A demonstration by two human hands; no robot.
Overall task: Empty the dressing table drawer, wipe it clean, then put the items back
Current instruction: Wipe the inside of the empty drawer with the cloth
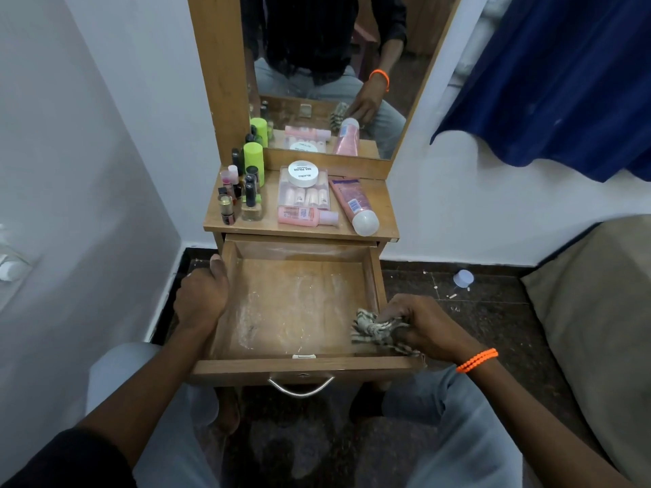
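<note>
A: Where is the drawer point(296, 308)?
B: Pulled out from under the desk point(382, 202), its bottom bare and streaked with white dust.
A: And the left hand point(202, 294)?
B: Its fingers are curled over the drawer's left wall, gripping it.
A: The right hand point(419, 324)?
B: Its fingers pinch a crumpled patterned cloth point(375, 329) against the drawer's near right corner; the cloth bunches just left of the fingertips.
A: The emptied items?
B: On the desk beyond the fingers: small bottles point(239, 197) with a green can point(254, 162) at left, a clear case point(303, 195) topped by a white jar point(301, 173), a pink bottle point(306, 216), and a pink tube point(354, 206).
</note>
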